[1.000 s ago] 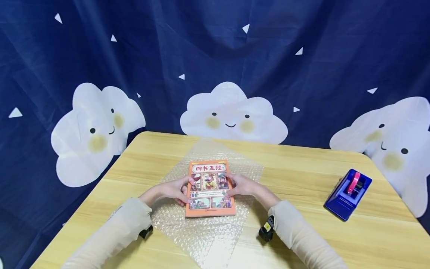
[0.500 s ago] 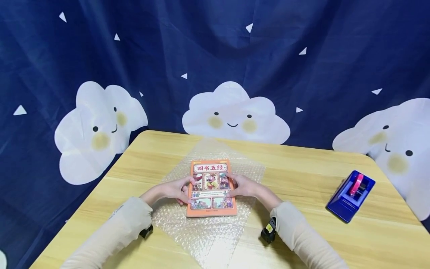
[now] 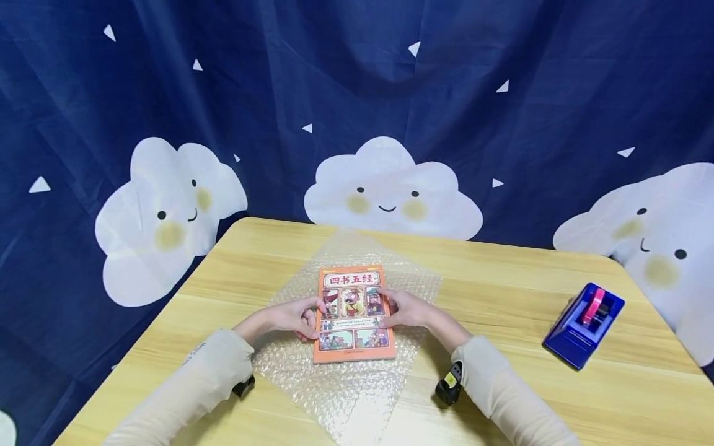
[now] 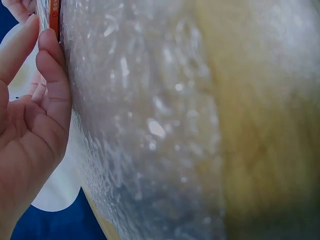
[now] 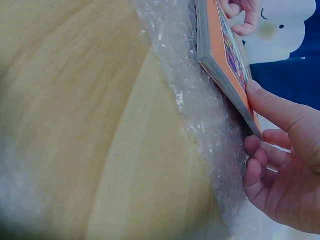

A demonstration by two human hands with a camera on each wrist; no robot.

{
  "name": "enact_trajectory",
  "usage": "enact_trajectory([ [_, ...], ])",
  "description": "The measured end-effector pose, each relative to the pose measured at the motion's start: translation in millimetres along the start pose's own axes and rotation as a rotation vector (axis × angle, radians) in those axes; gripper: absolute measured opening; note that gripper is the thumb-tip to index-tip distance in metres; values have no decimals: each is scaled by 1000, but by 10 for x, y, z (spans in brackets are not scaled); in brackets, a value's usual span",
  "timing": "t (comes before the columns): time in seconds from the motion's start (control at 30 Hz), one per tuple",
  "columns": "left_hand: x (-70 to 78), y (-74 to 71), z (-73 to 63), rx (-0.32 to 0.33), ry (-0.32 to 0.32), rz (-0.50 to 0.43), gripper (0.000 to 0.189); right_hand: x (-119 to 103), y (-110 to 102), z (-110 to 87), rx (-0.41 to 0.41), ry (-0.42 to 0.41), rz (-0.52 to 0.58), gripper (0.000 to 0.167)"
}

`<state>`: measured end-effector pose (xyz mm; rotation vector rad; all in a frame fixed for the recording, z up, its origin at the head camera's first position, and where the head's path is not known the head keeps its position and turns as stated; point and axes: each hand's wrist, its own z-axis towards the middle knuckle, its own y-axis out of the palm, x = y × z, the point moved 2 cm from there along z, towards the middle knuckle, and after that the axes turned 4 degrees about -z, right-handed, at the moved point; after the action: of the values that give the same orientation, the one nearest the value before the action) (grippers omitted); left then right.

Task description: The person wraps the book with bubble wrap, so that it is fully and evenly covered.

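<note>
An orange comic-style book [image 3: 352, 313] lies cover up over a sheet of clear bubble wrap [image 3: 346, 396], which is turned cornerwise on the table. My left hand [image 3: 295, 317] grips the book's left edge, thumb toward the cover and fingers curled at the side. On the opposite edge my right hand [image 3: 409, 310] holds on in the same way. In the right wrist view, the right hand [image 5: 285, 150] has its thumb on the cover and its fingers at the page edge. The left wrist view shows the left hand [image 4: 35, 110] close over the wrap, with only a sliver of the book [image 4: 53, 15].
To the right on the wooden table [image 3: 491, 291] stands a blue tape dispenser [image 3: 582, 325] with a pink-red roll. A dark blue curtain [image 3: 268, 74] printed with white clouds hangs behind the table's far edge.
The camera view has shifted slightly, so everything appears a little further right. Both hands keep their hold on the book, which stays over the wrap.
</note>
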<state>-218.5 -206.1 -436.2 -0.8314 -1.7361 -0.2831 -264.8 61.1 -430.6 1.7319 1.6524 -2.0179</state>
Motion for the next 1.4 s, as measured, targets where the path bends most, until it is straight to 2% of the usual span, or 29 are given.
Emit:
enact_trajectory([
  [0.2,-9,-8,0,-9,-3,-3,42,28,8,-22,19,25,37,86],
  [0.47,17,24,-10,0,15,42,40,43,10,-56,38,-1,-13,86],
  [0.57,35,39,-16,27,28,104,38,47,21,-61,43,4,-39,83],
  [0.63,55,31,-18,58,56,194,40,51,27,-67,46,6,-54,82],
  [0.77,88,14,-14,126,106,358,52,56,32,-75,54,4,-72,79],
  [0.83,89,20,-9,148,126,406,60,55,34,-75,54,3,-75,79],
  [1.03,85,62,1,166,178,461,71,68,37,-74,57,6,-71,77],
  [1.23,77,88,-2,174,158,491,71,90,50,-77,60,-6,-59,76],
  [1.4,77,94,-12,179,169,507,71,89,66,-81,78,-16,-69,75],
])
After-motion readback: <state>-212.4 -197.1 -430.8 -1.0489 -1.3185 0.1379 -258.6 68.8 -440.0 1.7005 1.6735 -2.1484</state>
